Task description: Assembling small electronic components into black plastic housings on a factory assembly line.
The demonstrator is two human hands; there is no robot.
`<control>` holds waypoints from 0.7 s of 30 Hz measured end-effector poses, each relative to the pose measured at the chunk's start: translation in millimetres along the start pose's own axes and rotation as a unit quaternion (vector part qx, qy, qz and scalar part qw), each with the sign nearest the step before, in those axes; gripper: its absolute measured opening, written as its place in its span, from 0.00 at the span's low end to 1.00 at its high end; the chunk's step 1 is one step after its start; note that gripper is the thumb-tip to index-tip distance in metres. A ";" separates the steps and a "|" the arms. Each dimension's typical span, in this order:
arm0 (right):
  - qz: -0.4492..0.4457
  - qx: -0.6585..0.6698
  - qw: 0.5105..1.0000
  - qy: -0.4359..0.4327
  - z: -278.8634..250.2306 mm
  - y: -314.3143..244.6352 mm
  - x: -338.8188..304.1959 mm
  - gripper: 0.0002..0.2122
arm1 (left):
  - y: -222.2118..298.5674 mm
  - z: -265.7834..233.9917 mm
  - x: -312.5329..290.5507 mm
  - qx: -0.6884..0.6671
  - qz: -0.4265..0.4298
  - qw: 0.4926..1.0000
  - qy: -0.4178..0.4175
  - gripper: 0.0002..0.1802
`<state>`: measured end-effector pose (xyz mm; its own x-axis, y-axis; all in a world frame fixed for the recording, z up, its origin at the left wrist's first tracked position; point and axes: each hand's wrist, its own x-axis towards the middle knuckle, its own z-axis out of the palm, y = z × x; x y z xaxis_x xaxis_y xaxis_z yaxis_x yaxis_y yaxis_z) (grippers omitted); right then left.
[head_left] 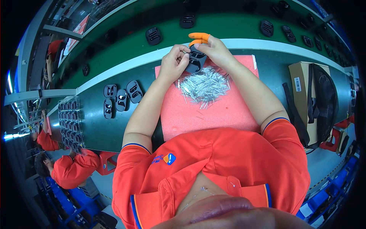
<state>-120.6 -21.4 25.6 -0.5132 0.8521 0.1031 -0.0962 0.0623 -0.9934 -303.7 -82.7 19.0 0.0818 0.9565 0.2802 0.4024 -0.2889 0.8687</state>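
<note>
My right hand [214, 50], with orange finger covers on its fingers, grips a black rounded plastic case [195, 65] with glossy recesses. At the case's left edge my left hand [175, 62] is closed in a pinch; whatever sits between its fingertips is too small to make out. Right below the case lies a pile of thin silvery metal pins [206, 87] on a pink foam pad [213, 120]. A few loose pins are scattered around the pile.
Several similar black cases [121, 100] lie on the green table to the left, near a clear tray [71, 124] full of them. More cases [153, 36] sit on the green conveyor beyond a white rail. A cardboard box [301, 87] and black bag [323, 103] stand right. Co-workers [74, 170] sit left.
</note>
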 end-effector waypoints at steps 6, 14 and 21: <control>0.014 -0.067 0.971 0.231 -34.2 0.6 14.6 0.22 | 6.9 -8.0 65.9 0.144 0.000 0.989 0.038 0.23; -0.123 -0.110 0.938 0.304 -27.0 11.9 11.1 0.22 | -41.4 10.8 140.6 0.437 0.008 0.899 0.032 0.20; -0.017 -0.250 0.963 -0.095 9.3 -20.6 -25.6 0.12 | -24.0 0.0 109.0 0.220 -0.010 0.975 0.036 0.20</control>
<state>-113.4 -49.3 43.8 -0.6688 0.7371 0.0970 0.2816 0.3720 -0.8845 -304.4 28.5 28.7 0.0113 0.9516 0.3071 0.7570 -0.2088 0.6191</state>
